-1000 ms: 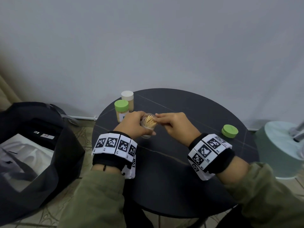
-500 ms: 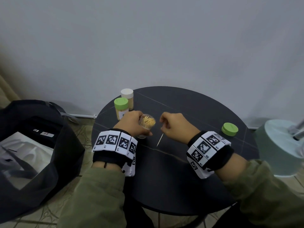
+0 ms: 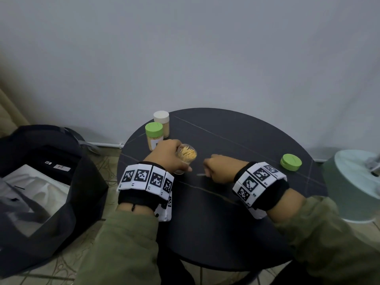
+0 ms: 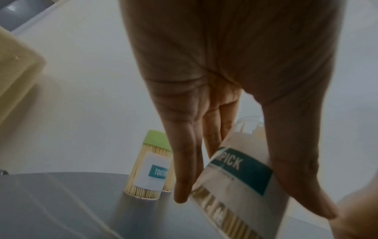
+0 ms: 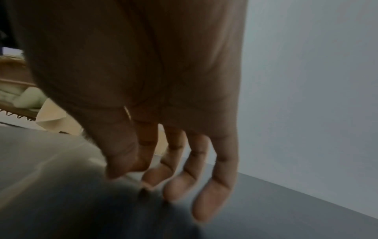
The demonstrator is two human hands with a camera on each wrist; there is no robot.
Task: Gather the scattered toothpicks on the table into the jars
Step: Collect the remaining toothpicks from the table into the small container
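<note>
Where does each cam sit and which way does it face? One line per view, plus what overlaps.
Head: on the head, facing forward and down at the round table; shows both forearms, the left hand and the right hand.
Left wrist: looks along the left palm at the fingers round the open jar.
Right wrist: looks along the right hand toward its fingertips at the tabletop; blurred.
Shared: head and left wrist both show the open jar and the green-lidded jar.
</note>
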